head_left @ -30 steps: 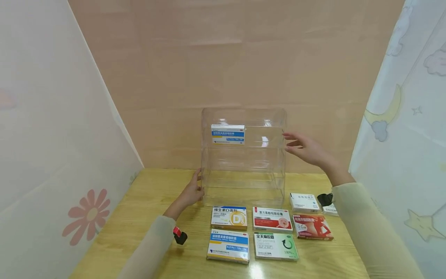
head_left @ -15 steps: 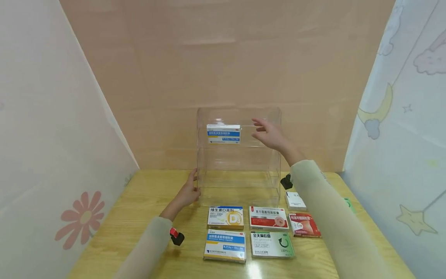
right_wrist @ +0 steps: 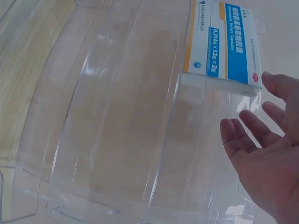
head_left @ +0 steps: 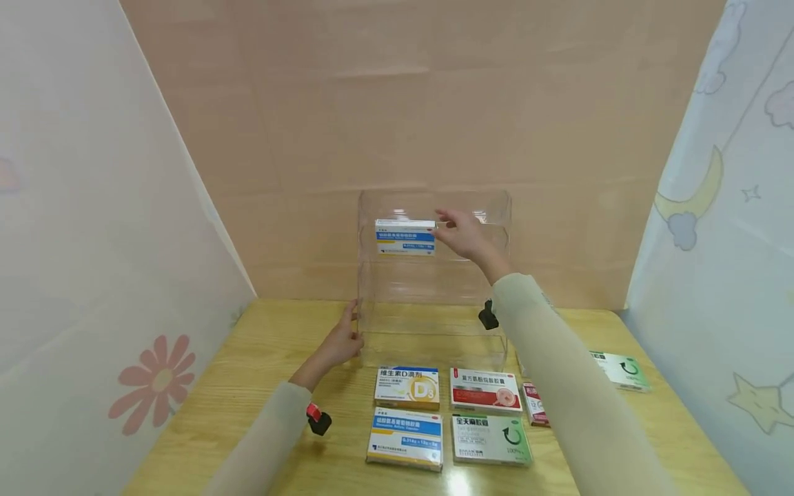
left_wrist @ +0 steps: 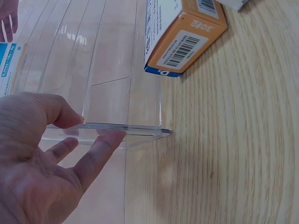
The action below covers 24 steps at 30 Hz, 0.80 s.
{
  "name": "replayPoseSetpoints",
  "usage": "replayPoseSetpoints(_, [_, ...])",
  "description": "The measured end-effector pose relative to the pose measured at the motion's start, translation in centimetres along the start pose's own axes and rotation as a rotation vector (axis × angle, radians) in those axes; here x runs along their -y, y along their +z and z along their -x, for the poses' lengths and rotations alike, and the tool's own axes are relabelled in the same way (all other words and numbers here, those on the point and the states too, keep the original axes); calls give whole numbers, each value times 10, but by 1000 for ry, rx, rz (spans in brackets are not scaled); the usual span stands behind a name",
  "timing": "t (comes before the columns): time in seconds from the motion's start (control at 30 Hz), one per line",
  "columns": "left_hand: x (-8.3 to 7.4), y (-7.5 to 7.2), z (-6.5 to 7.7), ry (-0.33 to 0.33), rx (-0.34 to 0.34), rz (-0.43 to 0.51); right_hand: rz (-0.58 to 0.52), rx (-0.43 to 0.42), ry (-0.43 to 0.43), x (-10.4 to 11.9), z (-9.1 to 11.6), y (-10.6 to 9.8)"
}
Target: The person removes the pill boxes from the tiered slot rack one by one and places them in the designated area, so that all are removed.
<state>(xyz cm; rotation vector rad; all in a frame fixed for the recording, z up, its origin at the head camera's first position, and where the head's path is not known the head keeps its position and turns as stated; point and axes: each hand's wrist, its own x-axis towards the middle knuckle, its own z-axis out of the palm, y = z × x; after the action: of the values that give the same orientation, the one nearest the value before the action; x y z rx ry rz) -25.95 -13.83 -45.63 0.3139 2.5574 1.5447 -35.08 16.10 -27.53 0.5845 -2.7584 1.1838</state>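
A clear plastic display rack (head_left: 434,282) with stepped shelves stands on the table. On its upper shelf, at the left, leans a blue-and-white medicine box (head_left: 406,239). My right hand (head_left: 465,235) is at this box's right end, fingers loosely bent and holding nothing. In the right wrist view its thumb tip lies right by the corner of the box (right_wrist: 222,42). Low on the rack's left side, my left hand (head_left: 338,342) grips the side panel. The left wrist view shows its thumb and fingers (left_wrist: 105,147) at the panel's clear edge.
In front of the rack lie a vitamin D box (head_left: 406,387), a red-and-white box (head_left: 485,389), another blue-and-white box (head_left: 405,439) and a green-and-white box (head_left: 490,439). The right sleeve partly covers a red box (head_left: 535,404); another green box (head_left: 622,370) lies beyond it.
My right hand has moved left from the rack's right side to the right end of the shelved box. The left hand stays at the rack's left side.
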Motion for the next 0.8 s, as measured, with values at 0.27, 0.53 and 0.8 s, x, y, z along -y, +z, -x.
replayPoseSetpoints(0.27, [2,-8,1,-11,-23,7,37,4,-29,8,-16,16])
replayPoseSetpoints(0.53, [10,-12,12,-21,-33,-16,-33,-19,4,12,-13,35])
replayPoseSetpoints(0.8, [6,-10,17,2,-18,-32,-45,-35,25,18,-8,33])
